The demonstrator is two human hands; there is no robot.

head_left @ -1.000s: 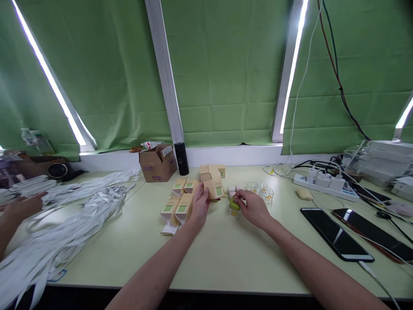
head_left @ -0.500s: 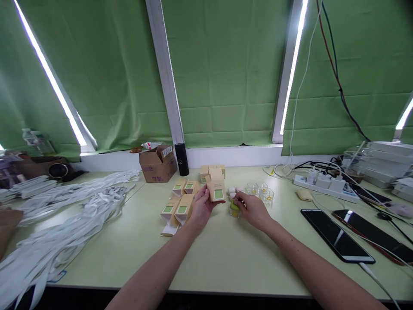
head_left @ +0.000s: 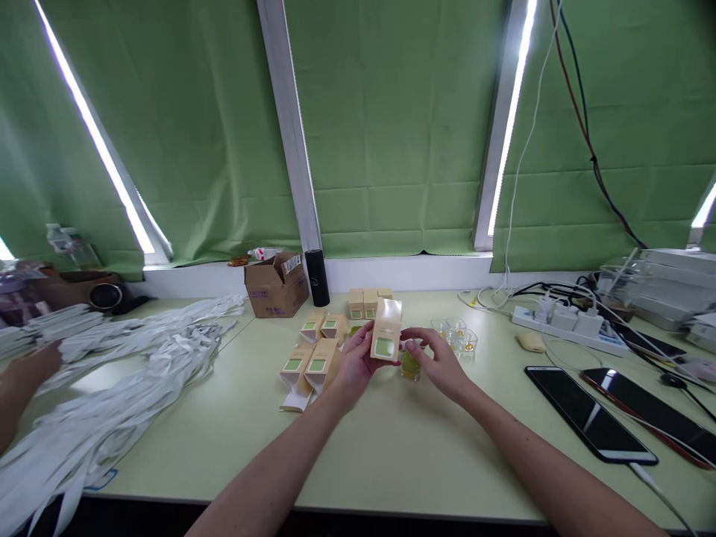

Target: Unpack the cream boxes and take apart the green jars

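Note:
My left hand (head_left: pixel 358 362) is closed round a small tan cardboard box (head_left: pixel 385 332) with a green square on its front, tilted and raised above the table. Just to its right, my right hand (head_left: pixel 439 359) has its fingers round a small clear glass cup (head_left: pixel 410 365) with something green in it. The fingers partly cover the cup, so I cannot tell whether it touches the table. Behind my right hand stand several clear glass cups (head_left: pixel 462 339) with yellowish bottoms. Left of my left hand are several similar tan boxes (head_left: pixel 323 358), with more tan boxes (head_left: pixel 369 300) farther back.
White straps (head_left: pixel 139 380) lie heaped on the left, where another person's hand (head_left: pixel 33 365) reaches in. A brown carton (head_left: pixel 277 287) and a black cylinder (head_left: pixel 316 280) stand at the back. On the right are a power strip (head_left: pixel 567 328) with cables and a phone (head_left: pixel 590 414).
My left hand has shifted the box slightly right and tilted it. My right fingers have moved from the green thing's top to round the cup. The other person's hand has come farther in.

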